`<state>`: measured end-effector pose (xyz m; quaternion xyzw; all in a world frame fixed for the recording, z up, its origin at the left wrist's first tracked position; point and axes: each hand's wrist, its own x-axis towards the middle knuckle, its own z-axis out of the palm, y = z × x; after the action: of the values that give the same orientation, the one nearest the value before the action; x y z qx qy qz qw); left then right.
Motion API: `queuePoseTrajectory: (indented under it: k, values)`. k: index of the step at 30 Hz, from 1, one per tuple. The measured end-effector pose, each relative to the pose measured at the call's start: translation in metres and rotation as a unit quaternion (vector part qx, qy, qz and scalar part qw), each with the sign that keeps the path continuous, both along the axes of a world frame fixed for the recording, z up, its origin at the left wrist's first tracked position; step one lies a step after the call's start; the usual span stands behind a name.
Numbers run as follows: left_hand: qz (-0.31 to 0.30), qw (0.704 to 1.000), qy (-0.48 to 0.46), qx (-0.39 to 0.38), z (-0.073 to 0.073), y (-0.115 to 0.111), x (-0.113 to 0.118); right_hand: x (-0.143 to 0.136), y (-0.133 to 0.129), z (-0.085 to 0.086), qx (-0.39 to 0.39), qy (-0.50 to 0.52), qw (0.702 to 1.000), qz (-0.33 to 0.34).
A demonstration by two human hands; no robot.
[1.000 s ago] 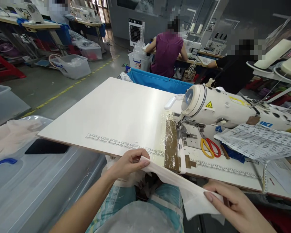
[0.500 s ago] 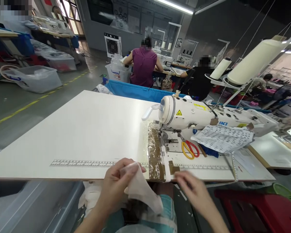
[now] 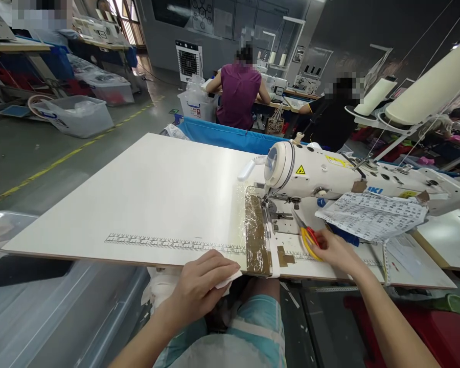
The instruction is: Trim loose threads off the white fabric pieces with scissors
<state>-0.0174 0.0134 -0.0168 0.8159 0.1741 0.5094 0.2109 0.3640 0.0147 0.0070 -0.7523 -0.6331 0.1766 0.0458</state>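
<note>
At the table's front edge, my left hand (image 3: 207, 280) is closed on a piece of white fabric (image 3: 230, 279), most of it hidden under the fingers. My right hand (image 3: 331, 249) has its fingers on the red and yellow handles of the scissors (image 3: 309, 242), right of the brown taped strip (image 3: 256, 232). The scissor blades point up and left toward the sewing machine (image 3: 310, 168), whose needle area is above the strip's right side.
A printed paper sheet (image 3: 371, 214) hangs on the machine's front. Thread cones (image 3: 429, 84) stand at the upper right. The white table (image 3: 168, 189) carries a printed ruler. Plastic bins (image 3: 80, 115) and people at other machines are beyond.
My right hand has moved up and right onto the scissors. My left hand has turned over, and the fabric that hung from it is now mostly hidden. The view has shifted slightly.
</note>
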Motion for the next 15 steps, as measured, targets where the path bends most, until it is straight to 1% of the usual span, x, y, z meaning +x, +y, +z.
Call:
queuePoseTrajectory:
  k: [2,3,5,7,10,12,15]
  values:
    - [-0.026,0.993,-0.006,-0.114,0.000,-0.003,0.000,-0.017,-0.026,0.003,0.011,0.098,0.994,0.057]
    - [-0.040,0.983,-0.004,-0.179,0.000,-0.004,0.000,-0.029,-0.038,0.006,0.016,0.117,0.989,0.093]
    - [-0.066,0.954,-0.002,-0.292,0.001,-0.006,0.002,-0.056,-0.057,0.017,0.054,0.073,0.983,0.160]
    - [-0.089,0.927,-0.009,-0.365,0.001,-0.006,0.003,-0.083,-0.065,0.030,0.112,0.015,0.968,0.226]
    - [-0.100,0.901,-0.023,-0.421,0.000,-0.005,0.004,-0.108,-0.061,0.047,0.178,-0.032,0.942,0.283]
    - [-0.098,0.894,-0.024,-0.437,-0.001,-0.005,0.003,-0.114,-0.054,0.051,0.186,-0.048,0.931,0.311]
    - [-0.099,0.890,-0.020,-0.444,-0.001,-0.006,0.002,-0.117,-0.048,0.052,0.176,-0.064,0.921,0.342]
